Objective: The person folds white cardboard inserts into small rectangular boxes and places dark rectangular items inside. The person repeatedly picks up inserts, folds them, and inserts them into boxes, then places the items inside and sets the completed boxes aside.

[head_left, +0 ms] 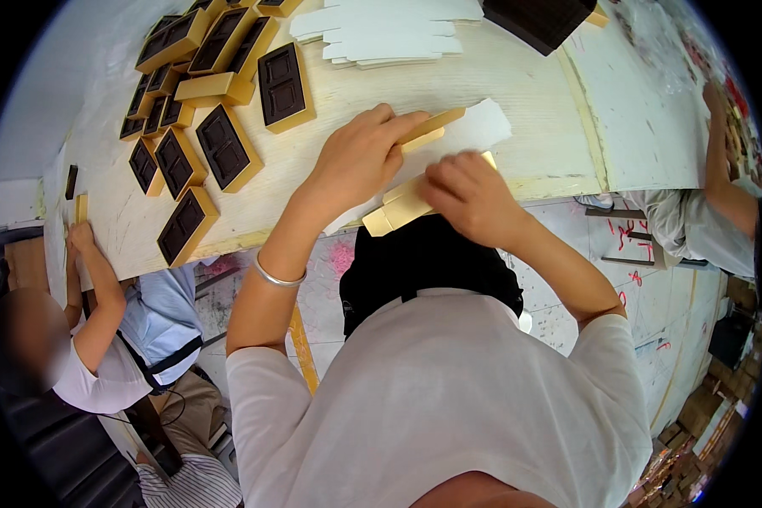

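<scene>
Head view shows the gold-and-white card blank point(485, 125) on the bench point(559, 118), near the edge closest to the wearer, with both hands at work on it. On the blank's far side, the left hand point(371, 152) has its thumb and fingers nearly closed in a pinch on the raised gold side wall point(434, 129). On its near side, the right hand point(468, 196) has its fingers curled over the gold folded strip point(404, 206); whether they grip it or only press cannot be told. Strip and wall look like parts of the one blank, but the hands cover the joins. To fold well here, I would keep the left pinch light so the wall stands straight without denting, and run the right fingertips evenly along the crease, easing the strip's end tab point(379, 223) square rather than letting it skew. Too hard a press would probably mark the shiny face. Left of the blank sit gold boxes with dark brown inserts point(285, 87), near enough for an elbow to nudge; beyond it lies a stack of white card blanks point(389, 32).
</scene>
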Demonstrator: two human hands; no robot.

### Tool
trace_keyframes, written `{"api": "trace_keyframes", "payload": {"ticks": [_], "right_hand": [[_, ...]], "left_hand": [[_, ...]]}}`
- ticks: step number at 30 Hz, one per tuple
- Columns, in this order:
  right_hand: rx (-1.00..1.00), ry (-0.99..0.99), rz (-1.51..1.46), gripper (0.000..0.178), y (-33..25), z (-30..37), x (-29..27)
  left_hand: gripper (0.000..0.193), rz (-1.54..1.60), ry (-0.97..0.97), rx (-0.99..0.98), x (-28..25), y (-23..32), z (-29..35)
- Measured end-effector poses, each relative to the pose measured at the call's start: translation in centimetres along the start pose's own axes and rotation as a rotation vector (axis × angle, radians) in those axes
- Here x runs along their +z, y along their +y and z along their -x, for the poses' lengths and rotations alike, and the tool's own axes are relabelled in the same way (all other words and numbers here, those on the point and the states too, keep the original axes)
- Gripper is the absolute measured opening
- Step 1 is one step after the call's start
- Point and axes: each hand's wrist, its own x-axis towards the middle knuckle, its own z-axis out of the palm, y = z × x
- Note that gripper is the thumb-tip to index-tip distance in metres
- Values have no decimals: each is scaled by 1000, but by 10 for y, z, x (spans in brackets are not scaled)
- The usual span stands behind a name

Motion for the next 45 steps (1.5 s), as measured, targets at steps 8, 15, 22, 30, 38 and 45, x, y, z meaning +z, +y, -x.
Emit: {"api": "trace_keyframes", "payload": {"ticks": [8, 15, 22, 30, 38, 45], "right_hand": [[127, -194, -174, 16, -17, -10, -9], [300, -539, -373, 9, 22, -63, 3], [32, -358, -8, 16, -12, -47, -16], [220, -176, -539, 19, -8, 12, -23], [442, -147, -694, 22, -15, 6, -31], [504, -160, -693, 35, -24, 12, -36]], "left_hand": [[48, -99, -65, -10, -4, 11, 0], [54, -59, -81, -66, -17, -3, 1], [68, 72, 9, -154, -24, 13, 25], [55, 269, -185, -3, -7, 38, 49], [35, 277, -87, 44, 5, 36, 46], [14, 196, 123, 51, 32, 42, 42]]}}
